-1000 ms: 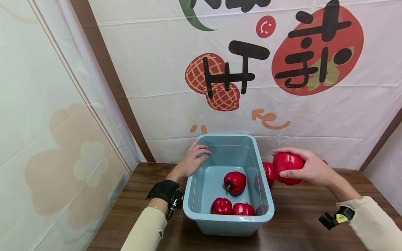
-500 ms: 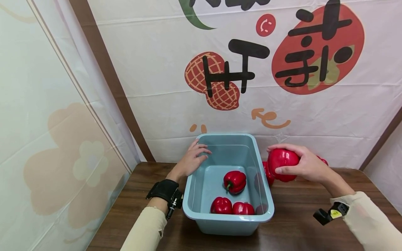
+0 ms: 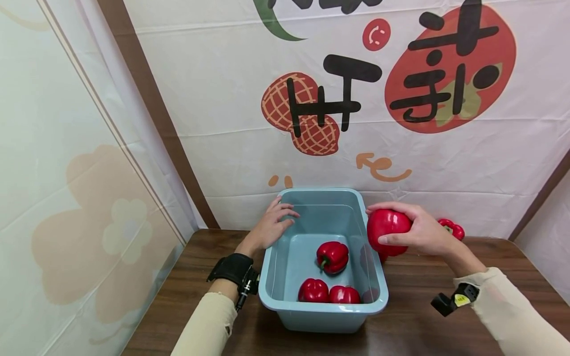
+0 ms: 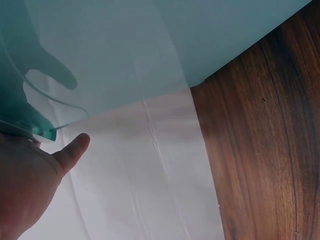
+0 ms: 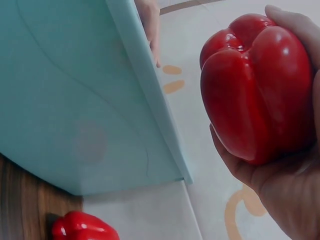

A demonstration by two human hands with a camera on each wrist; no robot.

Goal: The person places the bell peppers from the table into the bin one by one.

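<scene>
The right hand wraps its grip around a glossy red bell pepper, fingers curled over the top and thumb underneath, holding it in the air just above the right rim of the light blue rectangular plastic tub on the dark wooden counter. The right wrist view shows the pepper's lobed, shiny skin sitting deep in the palm. It looks light and firm but smooth enough to slip, so a broad hold across the ribs, as here, seems safer than a fingertip pinch; hard squeezing could bruise it if it is real produce. The left hand rests on the tub's far left rim with fingers relaxed and spread, pinching nothing. 3 more red peppers lie inside the tub, another lies on the counter behind the right hand, and part of 1 more shows just outside the tub wall, below the held pepper.
</scene>
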